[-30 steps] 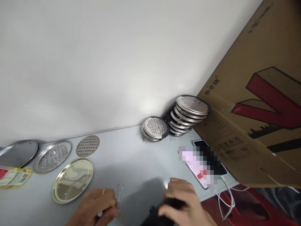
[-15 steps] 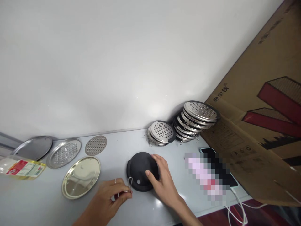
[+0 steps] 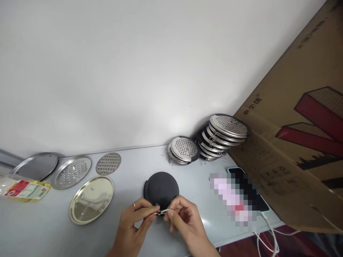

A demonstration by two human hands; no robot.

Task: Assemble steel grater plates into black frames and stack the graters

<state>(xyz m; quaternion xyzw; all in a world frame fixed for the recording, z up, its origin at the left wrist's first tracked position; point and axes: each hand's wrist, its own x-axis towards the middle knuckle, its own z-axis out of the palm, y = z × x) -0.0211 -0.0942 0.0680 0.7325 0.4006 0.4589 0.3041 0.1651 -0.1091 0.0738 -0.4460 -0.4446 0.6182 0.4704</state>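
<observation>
1. In the lower middle of the view, a thin wire clip (image 3: pixel 160 212), held up before the near part of a round black disc (image 3: pixel 161 189); contact between clip and disc not possible to tell.
2. With thumb and forefinger of the left hand (image 3: pixel 133 220), pinching the left end of the clip firmly.
3. With thumb and bent fingers of the right hand (image 3: pixel 187 221), gripping the other end; no wide opening between those fingertips.
4. Under the disc, a pale grey table (image 3: pixel 134 164).
5. To the left, a gold-coloured plate (image 3: pixel 91 200), a flat perforated disc (image 3: pixel 108 163), a rimmed grater plate (image 3: pixel 71 172), a dark round tray (image 3: pixel 36 166) and a labelled packet (image 3: pixel 26 189).
6. At the back, beside the white wall (image 3: pixel 120 71), a low grater stack (image 3: pixel 183 150) and a taller grater stack (image 3: pixel 226 128).
7. At right, a phone (image 3: pixel 248 187), a white cable (image 3: pixel 273 239) and a large cardboard box (image 3: pixel 302 171).
8. From the bottom edge, both hands reaching inward, fingertips almost meeting; on the left one, a ring (image 3: pixel 134 205).
</observation>
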